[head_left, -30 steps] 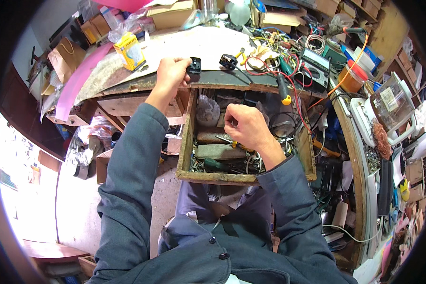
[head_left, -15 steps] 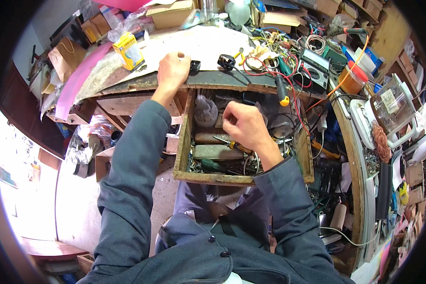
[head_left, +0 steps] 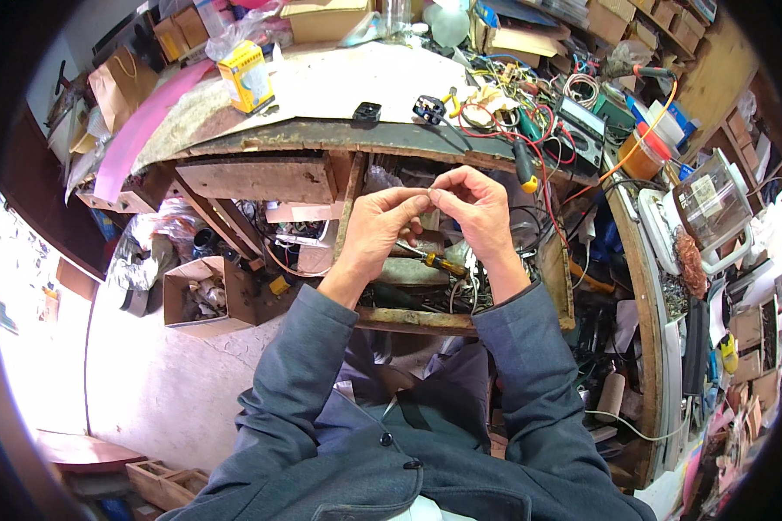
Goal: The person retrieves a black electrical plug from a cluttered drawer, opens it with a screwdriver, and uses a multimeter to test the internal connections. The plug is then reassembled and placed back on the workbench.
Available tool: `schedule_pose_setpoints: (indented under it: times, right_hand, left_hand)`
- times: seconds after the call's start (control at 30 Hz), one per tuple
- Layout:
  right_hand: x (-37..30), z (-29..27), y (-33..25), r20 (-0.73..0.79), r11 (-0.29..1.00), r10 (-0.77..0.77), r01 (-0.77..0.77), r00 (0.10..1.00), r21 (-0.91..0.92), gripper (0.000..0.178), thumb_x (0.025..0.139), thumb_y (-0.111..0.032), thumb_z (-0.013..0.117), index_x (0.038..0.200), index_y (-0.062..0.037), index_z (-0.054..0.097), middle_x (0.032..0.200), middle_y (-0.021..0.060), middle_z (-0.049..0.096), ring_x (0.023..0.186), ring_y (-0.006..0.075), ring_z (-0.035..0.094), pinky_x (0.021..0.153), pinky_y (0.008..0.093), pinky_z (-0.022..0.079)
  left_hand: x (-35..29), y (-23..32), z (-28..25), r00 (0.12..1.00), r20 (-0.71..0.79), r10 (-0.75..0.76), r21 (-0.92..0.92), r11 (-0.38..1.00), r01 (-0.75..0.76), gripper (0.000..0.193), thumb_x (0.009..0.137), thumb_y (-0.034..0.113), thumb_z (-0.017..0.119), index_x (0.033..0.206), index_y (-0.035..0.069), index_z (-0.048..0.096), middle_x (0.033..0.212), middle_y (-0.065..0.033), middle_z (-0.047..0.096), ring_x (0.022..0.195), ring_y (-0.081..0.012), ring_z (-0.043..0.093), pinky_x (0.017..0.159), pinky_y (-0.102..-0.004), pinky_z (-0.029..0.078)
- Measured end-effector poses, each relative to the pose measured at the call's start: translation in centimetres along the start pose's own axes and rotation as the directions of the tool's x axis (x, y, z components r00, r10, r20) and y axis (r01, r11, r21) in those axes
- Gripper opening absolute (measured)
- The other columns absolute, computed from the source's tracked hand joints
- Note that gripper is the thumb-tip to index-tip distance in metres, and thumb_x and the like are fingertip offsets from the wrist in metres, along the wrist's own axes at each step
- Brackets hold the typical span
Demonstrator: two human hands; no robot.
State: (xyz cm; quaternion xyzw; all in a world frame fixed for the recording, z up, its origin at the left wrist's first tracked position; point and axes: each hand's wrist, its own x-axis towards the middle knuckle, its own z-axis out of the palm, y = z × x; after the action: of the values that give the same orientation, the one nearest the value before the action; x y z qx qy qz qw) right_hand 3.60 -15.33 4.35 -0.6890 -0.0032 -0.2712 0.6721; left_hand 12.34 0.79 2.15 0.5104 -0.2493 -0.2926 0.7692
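Observation:
My left hand [head_left: 381, 227] and my right hand [head_left: 478, 211] meet fingertip to fingertip above the open wooden drawer [head_left: 413, 323]. Both are closed in a pinch around something too small to make out. Beneath them in the drawer lies a screwdriver [head_left: 441, 263] with a yellow and black handle, among grey blocks and tangled bits. On the bench edge beyond my hands sit a small black plug cover [head_left: 367, 112] and an opened black plug [head_left: 428, 109] with its cable.
A yellow box [head_left: 245, 78] stands on the bench at the left. Red test leads run from a multimeter [head_left: 579, 126] past a yellow-tipped, dark-handled tool [head_left: 525, 167] at the right. A clear-lidded container [head_left: 705, 204] stands further right. An open carton [head_left: 208, 295] sits on the floor.
My left hand has come back from beside the plug cover on the bench to above the drawer. My right hand has risen slightly, and the two now meet at the fingertips.

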Motion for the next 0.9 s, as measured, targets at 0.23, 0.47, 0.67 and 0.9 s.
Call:
schedule_pose_setpoints:
  times: [0.23, 0.47, 0.67, 0.9]
  right_hand:
    - [0.0, -0.3, -0.3, 0.116, 0.988, 0.106, -0.118, 0.988, 0.100, 0.009, 0.093, -0.003, 0.077, 0.102, -0.0021, 0.075, 0.091, 0.0009, 0.074, 0.081, 0.0074, 0.068, 0.071, 0.0223, 0.052]
    - [0.0, -1.0, 0.7, 0.139, 0.976, 0.161, -0.179, 0.977, 0.123, 0.009, 0.095, -0.007, 0.077, 0.103, -0.0042, 0.077, 0.090, -0.0005, 0.074, 0.075, 0.0054, 0.063, 0.064, 0.0212, 0.047]
    - [1.5, -1.2, -0.4, -0.069, 1.000, 0.027, -0.028, 0.997, -0.003, 0.014, 0.098, -0.007, 0.073, 0.110, -0.0005, 0.077, 0.091, 0.0019, 0.075, 0.074, 0.0054, 0.062, 0.064, 0.0221, 0.048]
    - [8.1, -2.5, -3.6, -0.138, 0.615, -0.272, 0.062, 0.953, -0.786, 0.032, 0.094, -0.023, 0.074, 0.118, -0.0010, 0.076, 0.106, 0.0150, 0.079, 0.094, 0.0240, 0.076, 0.085, 0.0347, 0.058]
  left_hand:
    - [-0.8, -0.7, -0.4, 0.998, 0.017, 0.065, -0.063, 0.996, -0.064, 0.020, 0.099, 0.015, 0.076, 0.111, 0.000, 0.078, 0.092, -0.0055, 0.076, 0.071, -0.0106, 0.066, 0.058, -0.0257, 0.055]
    - [-1.1, -0.6, -0.2, 0.995, 0.047, 0.092, -0.133, 0.987, -0.085, 0.018, 0.099, 0.015, 0.076, 0.109, 0.000, 0.077, 0.088, -0.0053, 0.075, 0.070, -0.0104, 0.065, 0.058, -0.0262, 0.055]
    - [-0.9, -1.3, 0.0, 0.997, -0.013, 0.070, -0.155, 0.985, -0.071, 0.019, 0.099, 0.015, 0.076, 0.109, -0.001, 0.076, 0.088, -0.0044, 0.074, 0.070, -0.0100, 0.065, 0.058, -0.0255, 0.055]
    - [-0.6, -1.9, 0.3, 0.989, -0.084, 0.118, -0.015, 0.993, -0.119, 0.021, 0.099, 0.016, 0.076, 0.110, -0.002, 0.077, 0.090, -0.0029, 0.074, 0.070, -0.0079, 0.062, 0.059, -0.0243, 0.053]
